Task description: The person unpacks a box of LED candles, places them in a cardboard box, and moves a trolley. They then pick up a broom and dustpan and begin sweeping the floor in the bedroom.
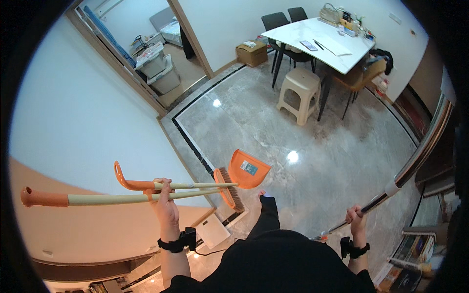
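Observation:
My left hand is closed around two pale yellow handles with orange grips. One handle leads to a broom with an orange head and brown bristles. The other runs to an orange dustpan with a sticker on it, beside the broom head over the tiled floor. On the right side, my right hand grips a shiny metal pole. This pole slants from the upper right down toward my body, which hides its lower end.
A beige plastic stool stands before a white table with chairs. Beside the doorway sits a cardboard box. A flat white panel lies by the left wall. Shelving with books is at lower right.

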Available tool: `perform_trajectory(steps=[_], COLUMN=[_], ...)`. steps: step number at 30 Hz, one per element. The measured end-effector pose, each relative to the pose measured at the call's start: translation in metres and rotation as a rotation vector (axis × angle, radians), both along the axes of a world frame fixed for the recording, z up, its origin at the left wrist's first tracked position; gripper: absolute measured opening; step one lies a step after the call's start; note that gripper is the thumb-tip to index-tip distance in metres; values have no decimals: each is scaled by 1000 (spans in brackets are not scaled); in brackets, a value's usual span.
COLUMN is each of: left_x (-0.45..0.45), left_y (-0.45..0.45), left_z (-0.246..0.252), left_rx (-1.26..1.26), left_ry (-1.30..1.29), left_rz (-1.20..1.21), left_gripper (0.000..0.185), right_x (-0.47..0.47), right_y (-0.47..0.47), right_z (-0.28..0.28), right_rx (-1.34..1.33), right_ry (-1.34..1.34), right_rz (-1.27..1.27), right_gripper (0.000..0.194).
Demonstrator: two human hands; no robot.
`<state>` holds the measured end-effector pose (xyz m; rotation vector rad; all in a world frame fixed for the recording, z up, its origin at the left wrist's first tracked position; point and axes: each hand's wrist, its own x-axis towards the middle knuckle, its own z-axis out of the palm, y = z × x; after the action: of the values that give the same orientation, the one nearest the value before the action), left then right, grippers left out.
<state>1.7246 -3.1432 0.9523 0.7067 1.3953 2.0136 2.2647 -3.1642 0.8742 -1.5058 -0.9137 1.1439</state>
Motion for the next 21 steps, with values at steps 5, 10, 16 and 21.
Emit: perform_trajectory(steps=[5,10,16,21], left_x=[-61,-116,-161,-214], left_y=[52,117,215,291], left_z=[-40,-49,-76,-76], left_rx=[-3,-26,-15,-74], left_ry=[-95,-48,-19,2], left_rz=[80,105,173,296], left_gripper=[18,17,14,14], right_x=[-62,-106,-155,-223], right_y=[100,206,336,467], right_z=[-3,4,-11,-18], right_rx=[94,122,197,172], right_ry=[-120,-115,-103,81], right_rz=[56,121,207,305], right_gripper=[29,27,26,28])
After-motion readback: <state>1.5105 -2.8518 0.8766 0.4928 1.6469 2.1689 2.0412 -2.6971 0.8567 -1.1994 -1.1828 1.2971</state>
